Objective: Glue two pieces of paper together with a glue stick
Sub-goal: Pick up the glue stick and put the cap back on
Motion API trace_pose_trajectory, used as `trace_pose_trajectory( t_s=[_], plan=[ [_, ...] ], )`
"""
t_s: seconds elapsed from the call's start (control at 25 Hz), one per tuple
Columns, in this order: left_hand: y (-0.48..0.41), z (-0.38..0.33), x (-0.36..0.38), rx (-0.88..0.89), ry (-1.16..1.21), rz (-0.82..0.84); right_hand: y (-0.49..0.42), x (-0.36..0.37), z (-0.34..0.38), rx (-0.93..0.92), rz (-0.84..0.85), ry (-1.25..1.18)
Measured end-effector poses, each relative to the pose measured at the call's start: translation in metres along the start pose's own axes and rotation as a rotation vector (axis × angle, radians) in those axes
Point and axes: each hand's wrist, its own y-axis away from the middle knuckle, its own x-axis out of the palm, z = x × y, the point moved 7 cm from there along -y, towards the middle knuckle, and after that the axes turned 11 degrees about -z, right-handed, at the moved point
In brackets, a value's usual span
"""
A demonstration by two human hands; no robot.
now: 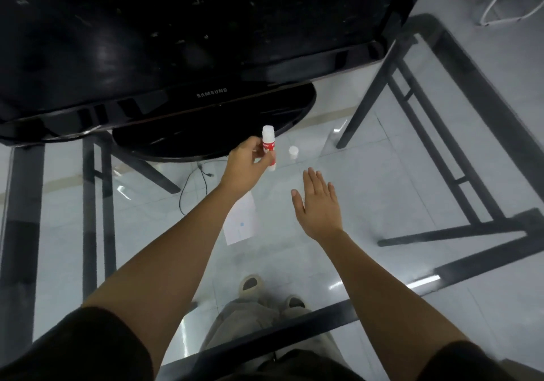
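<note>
My left hand (247, 164) grips a white glue stick with a red label (269, 148), held upright just in front of the monitor base. Its white cap (293, 153) stands alone on the glass table, a little to the right of the stick. My right hand (319, 204) hovers flat and open over the glass, fingers spread, holding nothing. A white sheet of paper (241, 223) with a small blue mark lies on the glass between my two forearms, partly hidden by my left arm. I cannot tell whether it is one sheet or two.
A black Samsung monitor (182, 42) on an oval stand (206, 133) fills the far side of the glass table (382, 174). Dark table frame bars (459, 156) show through the glass at right. A cable (188, 189) and my feet (253, 286) are visible on the tiled floor below.
</note>
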Motion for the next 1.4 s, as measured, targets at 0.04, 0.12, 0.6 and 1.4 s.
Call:
trace_pose_trajectory(
  t_s=[0.04,0.12,0.6,1.4],
  plan=[
    [0.004,-0.003,-0.009,-0.019,0.051,0.002,-0.006,-0.015,0.008,0.001,-0.071,-0.089],
    [0.013,-0.015,-0.036,-0.011,0.136,-0.044,-0.022,-0.050,0.031,0.004,-0.206,-0.265],
    [0.034,-0.112,-0.143,0.159,0.350,-0.322,-0.067,-0.171,0.153,-0.087,-0.093,-0.988],
    [0.056,-0.113,-0.145,0.036,0.696,-0.304,-0.058,-0.206,0.156,0.015,-0.124,-1.172]
  ],
)
